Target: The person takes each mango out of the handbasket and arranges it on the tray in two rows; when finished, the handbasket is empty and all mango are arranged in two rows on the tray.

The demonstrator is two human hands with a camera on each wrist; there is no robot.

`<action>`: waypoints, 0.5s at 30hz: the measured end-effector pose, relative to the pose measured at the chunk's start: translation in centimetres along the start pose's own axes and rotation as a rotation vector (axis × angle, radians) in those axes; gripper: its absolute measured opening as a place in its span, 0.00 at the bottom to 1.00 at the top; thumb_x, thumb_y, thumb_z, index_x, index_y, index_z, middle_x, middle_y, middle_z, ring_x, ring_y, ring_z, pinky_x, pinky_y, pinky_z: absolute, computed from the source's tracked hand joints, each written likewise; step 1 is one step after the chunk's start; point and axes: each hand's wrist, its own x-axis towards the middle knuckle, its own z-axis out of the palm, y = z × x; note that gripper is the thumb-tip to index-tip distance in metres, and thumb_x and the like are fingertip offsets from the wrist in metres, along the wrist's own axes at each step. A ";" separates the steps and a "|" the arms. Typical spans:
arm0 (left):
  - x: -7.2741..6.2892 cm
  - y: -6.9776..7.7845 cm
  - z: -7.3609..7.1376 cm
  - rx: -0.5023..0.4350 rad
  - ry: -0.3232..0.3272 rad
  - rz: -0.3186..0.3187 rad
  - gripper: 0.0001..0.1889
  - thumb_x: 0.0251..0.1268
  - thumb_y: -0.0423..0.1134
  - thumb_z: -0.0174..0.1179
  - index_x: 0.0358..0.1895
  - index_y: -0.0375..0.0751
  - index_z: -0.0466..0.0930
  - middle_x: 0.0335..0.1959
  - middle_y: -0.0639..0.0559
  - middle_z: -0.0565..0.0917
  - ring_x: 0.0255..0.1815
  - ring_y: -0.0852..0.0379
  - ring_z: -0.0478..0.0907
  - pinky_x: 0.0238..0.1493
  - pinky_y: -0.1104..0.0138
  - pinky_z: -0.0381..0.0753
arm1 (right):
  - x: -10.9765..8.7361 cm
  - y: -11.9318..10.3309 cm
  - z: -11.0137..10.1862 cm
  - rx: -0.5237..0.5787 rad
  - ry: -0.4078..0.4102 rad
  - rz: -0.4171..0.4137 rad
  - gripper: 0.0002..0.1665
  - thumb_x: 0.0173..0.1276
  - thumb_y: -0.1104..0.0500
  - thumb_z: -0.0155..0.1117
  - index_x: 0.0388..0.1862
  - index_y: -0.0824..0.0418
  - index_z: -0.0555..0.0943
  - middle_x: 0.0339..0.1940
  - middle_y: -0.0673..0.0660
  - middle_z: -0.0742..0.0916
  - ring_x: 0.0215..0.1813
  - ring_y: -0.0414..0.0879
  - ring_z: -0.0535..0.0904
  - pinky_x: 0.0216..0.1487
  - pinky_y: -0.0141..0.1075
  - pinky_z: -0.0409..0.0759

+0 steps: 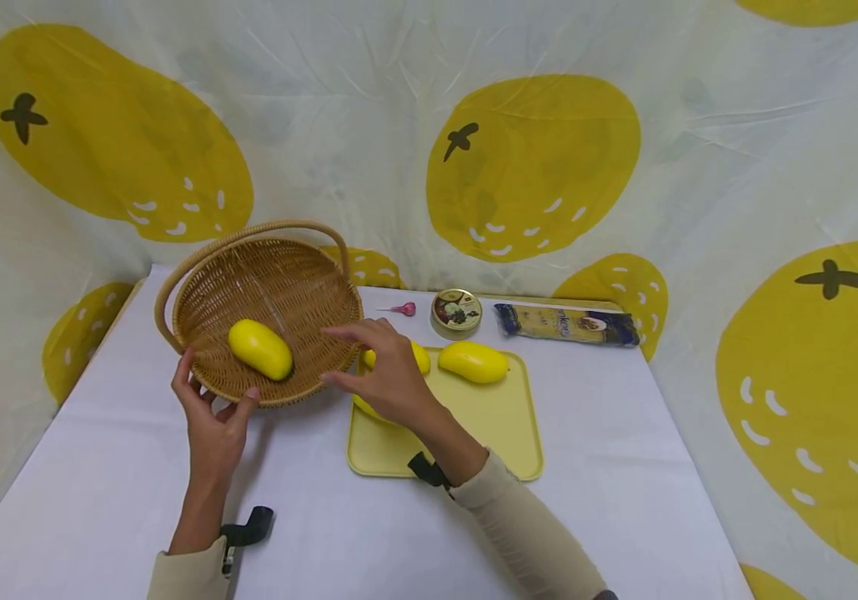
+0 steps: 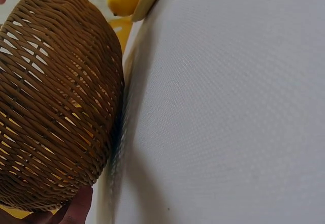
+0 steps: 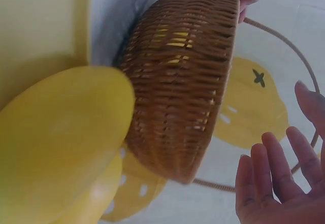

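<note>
My left hand (image 1: 214, 425) grips the near-left rim of a brown wicker basket (image 1: 316, 292), thumb and fingers on either side of the edge. The basket tilts so that its inside faces me, and one yellow mango (image 1: 259, 350) lies in it. My right hand (image 1: 391, 375) is at the basket's right side, holding nothing, its thumb and fingers spread apart. In the right wrist view the open palm (image 3: 284, 183) shows beside the basket (image 3: 177, 92). Beneath the right hand, a pale yellow tray (image 1: 489, 442) bears a mango (image 1: 474, 362) and others partly hidden by that hand.
Behind the tray stand a round tin (image 1: 456, 312) with a printed lid, a small pink pointed object (image 1: 402, 308) and a clear and blue food packet (image 1: 567, 323). A fruit-patterned curtain (image 1: 368, 150) hangs behind the white-covered table (image 1: 616, 467).
</note>
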 end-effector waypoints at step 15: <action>0.0 -0.1 -0.1 0.022 -0.008 0.015 0.54 0.69 0.26 0.65 0.86 0.61 0.40 0.83 0.47 0.54 0.74 0.38 0.66 0.55 0.84 0.78 | 4.3 -0.9 4.4 -0.003 -0.058 0.034 0.38 0.60 0.53 0.85 0.69 0.52 0.83 0.66 0.48 0.88 0.65 0.43 0.81 0.61 0.24 0.79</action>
